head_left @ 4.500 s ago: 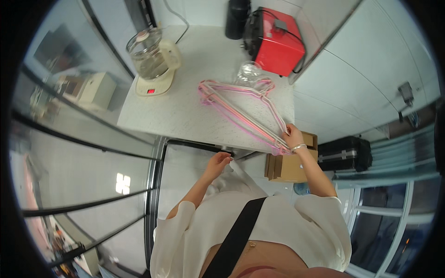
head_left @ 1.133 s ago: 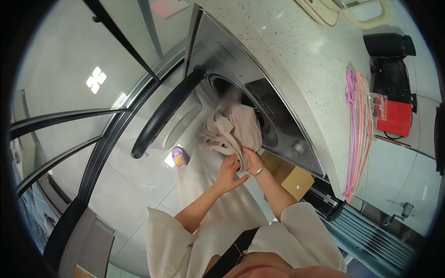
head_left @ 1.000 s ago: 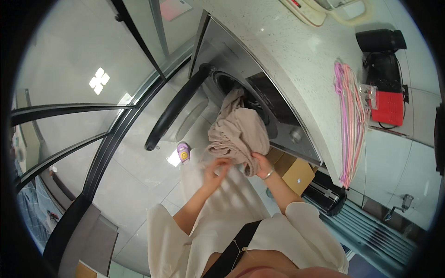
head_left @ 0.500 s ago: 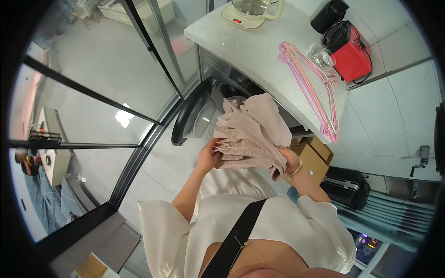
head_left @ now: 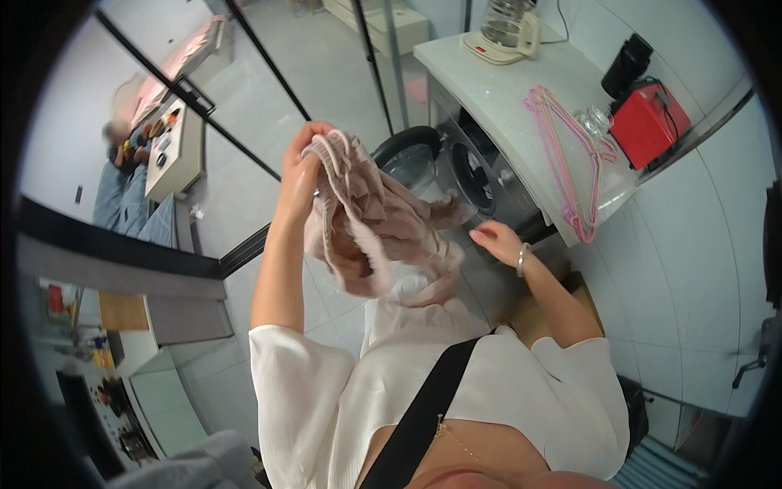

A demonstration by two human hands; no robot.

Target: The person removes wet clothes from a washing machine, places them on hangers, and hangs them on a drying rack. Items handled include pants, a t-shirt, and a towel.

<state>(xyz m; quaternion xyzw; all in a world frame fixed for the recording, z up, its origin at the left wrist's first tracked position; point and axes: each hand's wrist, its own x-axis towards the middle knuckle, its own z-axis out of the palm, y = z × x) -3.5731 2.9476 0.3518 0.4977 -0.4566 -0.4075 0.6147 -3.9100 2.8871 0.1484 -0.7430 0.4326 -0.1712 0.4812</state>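
Note:
A pinkish-beige pair of trousers with a gathered elastic waistband hangs in loose folds in front of me. My left hand is raised at the left, closed around the waistband. Lower folds of the cloth droop toward my white clothing. To the right, my right hand, with a bracelet at the wrist, is held out just beside a trailing end of the trousers. Its fingers point toward the cloth, seem apart from it and hold nothing that I can see. Behind the cloth stands a front-loading washing machine with its round door swung open.
On the white counter above the machine lie pink and white hangers, beside a red appliance, a black cylinder and a glass kettle. A black-framed glass partition is at left. A cardboard box sits low right.
My left hand has lifted the trousers up and to the left, unfolding them. My right hand has come off the waistband. The view has shifted, showing more of the room at left.

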